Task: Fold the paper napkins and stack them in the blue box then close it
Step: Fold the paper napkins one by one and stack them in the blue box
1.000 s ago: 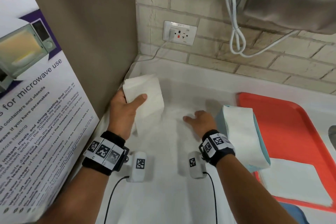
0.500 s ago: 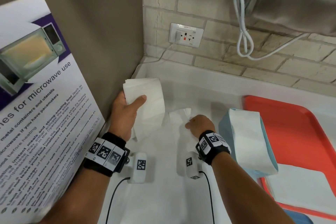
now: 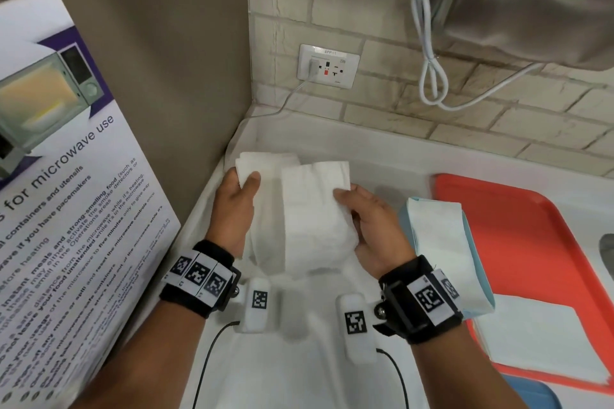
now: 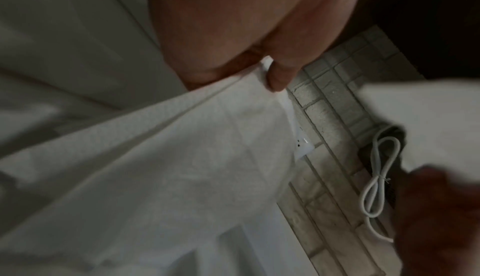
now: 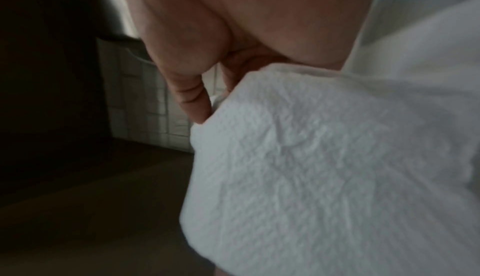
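My left hand (image 3: 246,181) pinches the top corner of a white paper napkin (image 3: 265,169) and holds it upright near the left wall. In front of it hangs a second textured napkin (image 3: 315,219), pinched at its right edge by my right hand (image 3: 344,196); it overlaps the first. The left wrist view shows my thumb on the napkin (image 4: 194,157). The right wrist view shows the other napkin (image 5: 311,157) draped below my thumb. The blue box (image 3: 479,262) stands right of my right wrist, with white paper over its top.
A red tray (image 3: 531,236) lies at the right and carries a flat stack of white napkins (image 3: 538,345). A microwave poster (image 3: 66,209) leans on the left wall. A wall socket (image 3: 327,66), a looped white cable (image 3: 432,80) and a steel appliance (image 3: 531,3) are behind.
My right hand pinched a napkin on the counter and lifted it up in front of the one in my left hand. The left hand kept its hold.
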Available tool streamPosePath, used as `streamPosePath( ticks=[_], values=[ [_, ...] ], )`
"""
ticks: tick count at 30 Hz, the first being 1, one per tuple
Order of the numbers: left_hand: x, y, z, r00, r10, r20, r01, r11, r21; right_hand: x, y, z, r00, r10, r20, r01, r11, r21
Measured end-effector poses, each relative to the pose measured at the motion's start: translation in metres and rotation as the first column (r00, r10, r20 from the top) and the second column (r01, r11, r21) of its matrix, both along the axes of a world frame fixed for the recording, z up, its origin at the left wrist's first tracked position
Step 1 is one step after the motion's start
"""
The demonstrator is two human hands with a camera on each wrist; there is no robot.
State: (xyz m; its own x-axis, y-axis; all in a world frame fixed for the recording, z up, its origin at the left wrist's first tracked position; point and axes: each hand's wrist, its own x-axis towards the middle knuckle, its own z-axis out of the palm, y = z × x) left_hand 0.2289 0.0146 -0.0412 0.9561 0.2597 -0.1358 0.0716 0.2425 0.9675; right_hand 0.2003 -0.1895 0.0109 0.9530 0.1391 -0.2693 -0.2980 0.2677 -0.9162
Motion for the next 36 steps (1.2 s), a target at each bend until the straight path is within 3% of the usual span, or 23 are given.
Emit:
streamPosePath(
  ticks=[2, 5, 10, 16, 18, 21, 24, 26, 28, 30, 32, 34, 36],
  values=[
    [-0.004, -0.007, 0.006, 0.999, -0.052, 0.004, 0.052, 0.998, -0.03, -0.005, 0.008, 0.008, 0.997, 0.017, 0.072, -0.02, 0.999, 0.03],
    [-0.01, -0.016, 0.016, 0.995, -0.096, -0.007, 0.095, 0.992, -0.085, -0.001, 0.019, 0.003, 0.985, 0.009, 0.172, 0.012, 0.993, -0.117],
    [-0.019, -0.025, 0.022, 0.986, -0.157, -0.047, 0.151, 0.982, -0.118, 0.012, 0.034, -0.021, 0.939, -0.112, 0.325, 0.233, 0.902, -0.363],
    [-0.022, -0.028, 0.017, 0.983, -0.15, -0.105, 0.127, 0.971, -0.202, 0.017, 0.041, -0.037, 0.939, -0.25, 0.234, 0.319, 0.889, -0.329],
    [-0.024, -0.03, 0.014, 0.975, -0.189, -0.114, 0.161, 0.963, -0.218, 0.015, 0.044, -0.039, 0.944, -0.267, 0.192, 0.32, 0.879, -0.353],
    [-0.026, -0.034, 0.007, 0.989, -0.146, -0.033, 0.141, 0.983, -0.119, 0.011, 0.043, -0.04, 0.96, -0.227, 0.166, 0.274, 0.888, -0.37],
    [-0.024, -0.031, -0.003, 0.994, -0.103, 0.046, 0.112, 0.945, -0.306, 0.006, 0.025, -0.043, 0.997, 0.012, 0.081, 0.025, 0.899, -0.437],
    [-0.021, -0.025, -0.008, 0.997, -0.059, 0.044, 0.072, 0.907, -0.414, 0.002, 0.008, -0.043, 0.975, 0.22, -0.005, -0.186, 0.814, -0.55],
    [-0.018, -0.018, -0.012, 1.0, -0.005, -0.001, 0.004, 0.938, -0.346, 0.001, -0.011, -0.044, 0.952, 0.303, -0.05, -0.262, 0.713, -0.65],
    [-0.017, -0.007, -0.016, 0.999, 0.01, -0.036, -0.017, 0.977, -0.211, 0.003, -0.025, -0.037, 0.948, 0.316, -0.044, -0.233, 0.59, -0.773],
    [-0.018, 0.004, -0.022, 0.995, -0.099, -0.033, 0.097, 0.994, -0.048, 0.008, -0.034, -0.031, 0.934, 0.356, -0.032, -0.179, 0.39, -0.903],
    [-0.017, 0.011, -0.029, 0.966, -0.252, -0.064, 0.26, 0.944, 0.205, 0.008, -0.035, -0.023, 0.916, 0.4, -0.042, -0.138, 0.214, -0.967],
    [-0.016, 0.013, -0.033, 0.944, -0.313, -0.105, 0.329, 0.856, 0.398, 0.007, -0.031, -0.018, 0.911, 0.412, -0.033, -0.092, 0.125, -0.988]
  ],
)
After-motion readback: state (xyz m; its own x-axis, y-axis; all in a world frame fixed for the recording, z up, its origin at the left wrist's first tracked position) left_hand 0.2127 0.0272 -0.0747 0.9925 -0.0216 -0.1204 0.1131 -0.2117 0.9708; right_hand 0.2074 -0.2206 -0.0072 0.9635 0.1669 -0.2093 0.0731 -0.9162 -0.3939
